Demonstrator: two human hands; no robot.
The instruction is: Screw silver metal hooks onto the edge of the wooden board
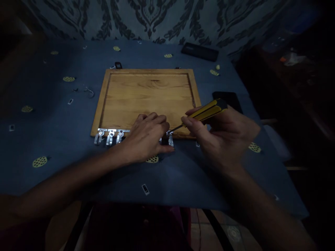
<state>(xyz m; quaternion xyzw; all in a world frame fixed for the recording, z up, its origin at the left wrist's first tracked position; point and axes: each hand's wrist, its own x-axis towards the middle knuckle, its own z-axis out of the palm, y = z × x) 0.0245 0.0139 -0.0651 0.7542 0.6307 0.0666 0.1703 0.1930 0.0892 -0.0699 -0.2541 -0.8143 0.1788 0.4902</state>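
Observation:
A framed wooden board [146, 99] lies flat, with a silver metal hook rail [111, 132] along its near edge and several hooks hanging over that edge. My left hand [146, 137] is closed over the rail's middle, fingers curled on the board and thumb in front of the hooks, hiding part of the rail. My right hand [222, 134] grips a yellow-and-black screwdriver [206, 111], tilted down to the left. Its tip meets the rail near the right end, beside my left fingers; whether it sits in a screw head is too small to tell.
The table has a blue cloth [65, 139] with a pineapple print. A black case [200, 51] lies at the back right, and a dark flat object [227, 99] lies behind my right hand. Left of the board is a small curved metal piece [89, 92]. Patterned wall covering rises behind.

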